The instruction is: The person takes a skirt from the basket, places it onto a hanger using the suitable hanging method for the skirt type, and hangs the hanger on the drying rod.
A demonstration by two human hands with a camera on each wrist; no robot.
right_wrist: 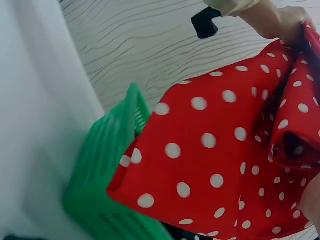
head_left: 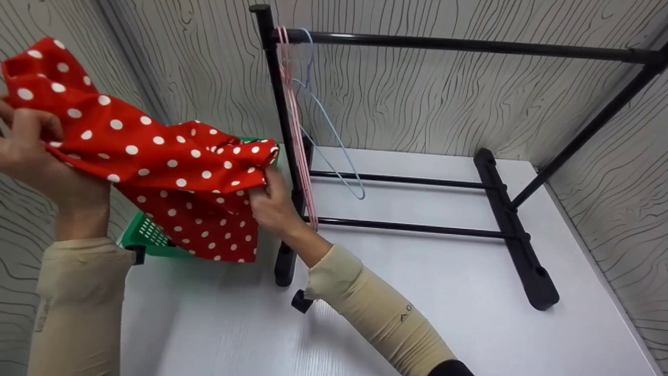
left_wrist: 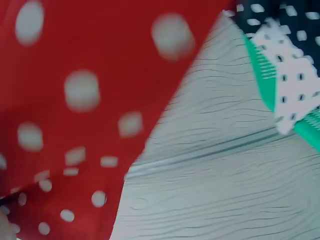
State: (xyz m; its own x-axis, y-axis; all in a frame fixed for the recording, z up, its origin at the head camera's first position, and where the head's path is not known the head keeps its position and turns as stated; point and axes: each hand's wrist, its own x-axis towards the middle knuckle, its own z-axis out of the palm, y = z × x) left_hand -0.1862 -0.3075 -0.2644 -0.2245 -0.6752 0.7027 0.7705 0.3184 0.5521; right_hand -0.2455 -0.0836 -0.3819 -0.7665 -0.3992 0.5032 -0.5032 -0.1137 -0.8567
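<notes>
A red garment with white polka dots (head_left: pixel 172 156) is stretched between my two hands, its lower part hanging loose. At the far left of the head view, my left hand (head_left: pixel 47 156) grips one side with bent fingers, partly cut off by the frame edge. My right hand (head_left: pixel 274 203) pinches the other end beside the rack's left post, its thumb on the cloth and its other fingers mostly hidden. The garment fills much of the left wrist view. In the right wrist view, the red cloth (right_wrist: pixel 200 150) hangs in front of the green basket (right_wrist: pixel 107 165).
A black clothes rack (head_left: pixel 407 42) stands on a white surface (head_left: pixel 376 292). On its left end hang pink hangers (head_left: pixel 297 125) and a light blue hanger (head_left: pixel 339 141). Black-and-white dotted cloths (left_wrist: pixel 295 75) lie over the green basket's edge. Wood-patterned walls enclose the area.
</notes>
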